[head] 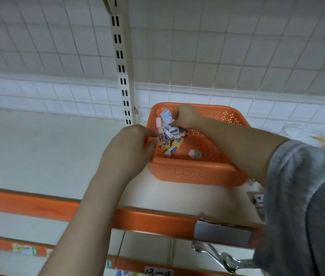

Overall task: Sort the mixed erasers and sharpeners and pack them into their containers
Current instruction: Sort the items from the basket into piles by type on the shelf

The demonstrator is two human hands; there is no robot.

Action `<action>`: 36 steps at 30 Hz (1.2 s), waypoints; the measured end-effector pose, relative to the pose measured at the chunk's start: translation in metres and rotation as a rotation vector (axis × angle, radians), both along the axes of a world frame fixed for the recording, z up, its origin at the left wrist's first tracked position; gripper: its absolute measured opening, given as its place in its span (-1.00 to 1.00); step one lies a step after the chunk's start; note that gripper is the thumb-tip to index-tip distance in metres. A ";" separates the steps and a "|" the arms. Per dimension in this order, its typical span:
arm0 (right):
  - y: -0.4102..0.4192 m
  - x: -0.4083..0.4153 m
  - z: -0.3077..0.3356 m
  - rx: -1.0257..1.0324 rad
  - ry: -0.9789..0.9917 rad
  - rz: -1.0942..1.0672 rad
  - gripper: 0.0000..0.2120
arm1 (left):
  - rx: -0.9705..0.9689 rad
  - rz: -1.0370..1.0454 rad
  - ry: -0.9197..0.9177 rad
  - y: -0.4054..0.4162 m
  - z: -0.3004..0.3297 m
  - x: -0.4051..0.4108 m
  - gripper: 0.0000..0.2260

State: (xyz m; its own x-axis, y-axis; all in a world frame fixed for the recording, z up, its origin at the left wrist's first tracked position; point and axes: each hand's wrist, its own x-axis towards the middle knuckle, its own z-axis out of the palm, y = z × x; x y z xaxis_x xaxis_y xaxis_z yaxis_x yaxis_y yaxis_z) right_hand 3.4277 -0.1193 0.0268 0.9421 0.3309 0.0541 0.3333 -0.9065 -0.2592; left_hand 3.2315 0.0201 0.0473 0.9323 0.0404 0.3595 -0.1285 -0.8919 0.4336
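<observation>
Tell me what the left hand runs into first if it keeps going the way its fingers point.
The left hand points right, over the near-left rim of the orange basket. Straight on, its fingers would probably first meet the barcoded eraser at the pile's left edge; they look almost touching, though depth is unclear.

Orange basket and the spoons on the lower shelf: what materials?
Orange basket: looks like moulded plastic, matte, with rows of small punched holes and a rounded rolled rim. Spoons: likely polished metal, going by the bright mirror-like glints; partly hidden by the sleeve, so not certain.
</observation>
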 end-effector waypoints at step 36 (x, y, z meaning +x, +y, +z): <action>-0.135 -0.211 0.012 0.984 -0.261 -0.344 -0.85 | 0.451 -0.134 0.322 -0.049 0.004 0.165 -0.65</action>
State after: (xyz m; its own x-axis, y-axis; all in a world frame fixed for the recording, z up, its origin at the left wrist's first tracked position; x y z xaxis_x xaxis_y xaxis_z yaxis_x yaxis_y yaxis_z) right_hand 3.2167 -0.2546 0.0392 0.8970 -0.2487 0.3654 0.2507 -0.3946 -0.8840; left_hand 3.3962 -0.0292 0.0510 0.9842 -0.1770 0.0105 -0.1773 -0.9829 0.0495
